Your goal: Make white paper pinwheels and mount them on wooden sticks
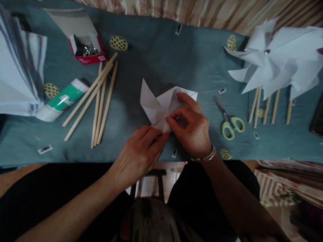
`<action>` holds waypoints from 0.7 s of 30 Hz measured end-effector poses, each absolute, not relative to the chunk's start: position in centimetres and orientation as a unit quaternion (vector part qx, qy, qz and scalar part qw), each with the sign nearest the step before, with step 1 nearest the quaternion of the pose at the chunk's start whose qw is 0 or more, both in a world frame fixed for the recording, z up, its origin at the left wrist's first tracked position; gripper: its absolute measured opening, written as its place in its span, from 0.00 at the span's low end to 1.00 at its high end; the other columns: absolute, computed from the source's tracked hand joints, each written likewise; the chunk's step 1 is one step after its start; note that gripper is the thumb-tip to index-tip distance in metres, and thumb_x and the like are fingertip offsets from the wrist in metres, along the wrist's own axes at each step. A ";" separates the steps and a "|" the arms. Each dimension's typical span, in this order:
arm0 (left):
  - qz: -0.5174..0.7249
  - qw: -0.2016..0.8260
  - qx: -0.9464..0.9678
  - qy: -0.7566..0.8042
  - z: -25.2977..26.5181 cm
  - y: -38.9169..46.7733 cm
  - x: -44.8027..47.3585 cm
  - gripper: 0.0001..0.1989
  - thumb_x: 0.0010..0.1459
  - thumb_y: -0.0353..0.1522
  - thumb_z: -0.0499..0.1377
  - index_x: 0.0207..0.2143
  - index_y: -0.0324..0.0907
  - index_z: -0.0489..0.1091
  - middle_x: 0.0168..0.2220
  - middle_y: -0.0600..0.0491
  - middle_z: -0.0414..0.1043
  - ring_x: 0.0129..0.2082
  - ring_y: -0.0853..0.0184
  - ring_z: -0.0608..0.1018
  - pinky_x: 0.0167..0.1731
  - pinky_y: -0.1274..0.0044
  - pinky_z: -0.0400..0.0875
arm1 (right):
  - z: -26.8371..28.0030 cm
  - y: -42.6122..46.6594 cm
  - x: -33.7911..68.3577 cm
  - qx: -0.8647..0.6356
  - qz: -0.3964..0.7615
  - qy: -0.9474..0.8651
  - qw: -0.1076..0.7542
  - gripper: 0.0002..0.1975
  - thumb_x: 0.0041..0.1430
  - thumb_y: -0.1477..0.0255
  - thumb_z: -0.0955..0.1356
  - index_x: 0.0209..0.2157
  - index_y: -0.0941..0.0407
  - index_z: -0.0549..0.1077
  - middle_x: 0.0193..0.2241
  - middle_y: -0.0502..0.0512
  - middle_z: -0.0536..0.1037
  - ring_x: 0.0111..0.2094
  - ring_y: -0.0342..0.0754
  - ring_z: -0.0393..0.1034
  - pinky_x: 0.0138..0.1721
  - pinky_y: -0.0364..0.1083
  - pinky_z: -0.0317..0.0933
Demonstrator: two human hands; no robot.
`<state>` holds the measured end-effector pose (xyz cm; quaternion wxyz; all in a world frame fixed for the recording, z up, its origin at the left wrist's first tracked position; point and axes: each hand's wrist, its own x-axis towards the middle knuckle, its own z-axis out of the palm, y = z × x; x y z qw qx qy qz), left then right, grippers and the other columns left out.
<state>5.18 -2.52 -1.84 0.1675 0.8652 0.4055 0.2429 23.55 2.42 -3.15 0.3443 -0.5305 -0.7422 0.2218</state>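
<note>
A white paper pinwheel [152,106] lies in front of me on the cloth-covered table, its blades bent in toward the middle. My right hand [189,122] is closed on it, with thumb and index finger at its centre and other fingers on the upper right blade. From the lower left, my left hand [143,148] grips the paper's near edge, its fingers pressed together there. Whatever lies directly under the fingertips is hidden. On my right wrist is a bracelet [205,155].
Scissors [228,121] with green handles lie at right, below finished pinwheels [267,57] on sticks. At left are wooden sticks [97,107], a green-and-white tube [64,101], a red box [88,53] of metal pieces and stacked paper [19,74]. The table's near edge borders my lap.
</note>
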 end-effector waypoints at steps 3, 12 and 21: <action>0.242 0.169 0.864 0.409 -1.9 -2.6 5.1 0.14 0.64 0.27 0.55 0.52 0.34 0.67 0.40 0.45 0.73 0.40 0.60 0.74 0.38 0.67 0.76 | -3.1 2.3 23.5 -0.529 0.235 -0.738 0.346 0.04 0.56 0.75 0.70 0.30 0.51 0.74 0.58 0.52 0.71 0.58 0.59 0.66 0.58 0.60 0.62; 0.233 0.163 0.865 0.413 -1.7 -2.5 5.1 0.13 0.65 0.27 0.54 0.52 0.38 0.68 0.41 0.47 0.73 0.40 0.61 0.74 0.38 0.68 0.76 | -2.3 2.3 23.8 -0.526 0.220 -0.745 0.345 0.05 0.55 0.75 0.70 0.29 0.51 0.72 0.57 0.52 0.72 0.57 0.56 0.68 0.58 0.58 0.63; 0.236 0.169 0.864 0.413 -1.7 -2.5 5.2 0.14 0.65 0.27 0.54 0.53 0.38 0.67 0.40 0.47 0.74 0.39 0.61 0.74 0.37 0.67 0.77 | -2.8 2.4 23.6 -0.534 0.220 -0.751 0.319 0.05 0.57 0.75 0.69 0.31 0.50 0.74 0.59 0.52 0.70 0.58 0.60 0.65 0.59 0.62 0.60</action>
